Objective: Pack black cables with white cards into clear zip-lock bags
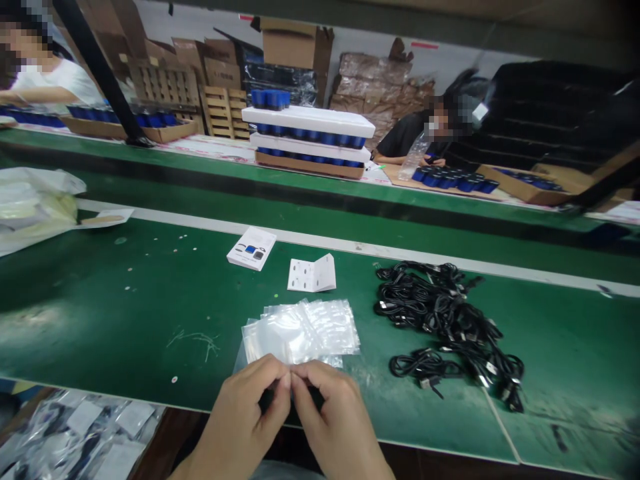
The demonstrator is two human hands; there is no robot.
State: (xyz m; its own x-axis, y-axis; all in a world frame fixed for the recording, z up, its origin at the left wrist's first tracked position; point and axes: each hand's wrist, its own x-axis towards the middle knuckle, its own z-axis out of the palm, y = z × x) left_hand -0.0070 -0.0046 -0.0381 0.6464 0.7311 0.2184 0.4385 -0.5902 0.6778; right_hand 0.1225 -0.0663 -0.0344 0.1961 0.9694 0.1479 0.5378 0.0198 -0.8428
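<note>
Right now your left hand [240, 417] and right hand [330, 417] are drawn in close at the middle of the front edge of the green bench mat [125, 313], with the fingertips [286, 377] meeting in a narrow pinch. Whatever sits between them is too thin to make out from up here (a film edge, maybe, but the camera can't settle it).

Right ahead of your fingers, a loose pile of clear plastic bags [300, 331] lies on the mat. They look feather-light, soft and slippery, and likely to cling together, so your surest hold looks like a pinch at a corner or the mouth, not a grab at the middle.

Farther out, towards the mat's back edge, a folded white card [311, 275] stands tented just beside a small printed leaflet [251, 249]. Off to your right, a tangled heap of black cables [440, 307] spreads towards the front edge, plugs poking out all over. At the mat's left end, a white plastic sack [30, 210] slumps in a soft mound, and below the front edge on your left lies a spread of packed bags [80, 433].
</note>
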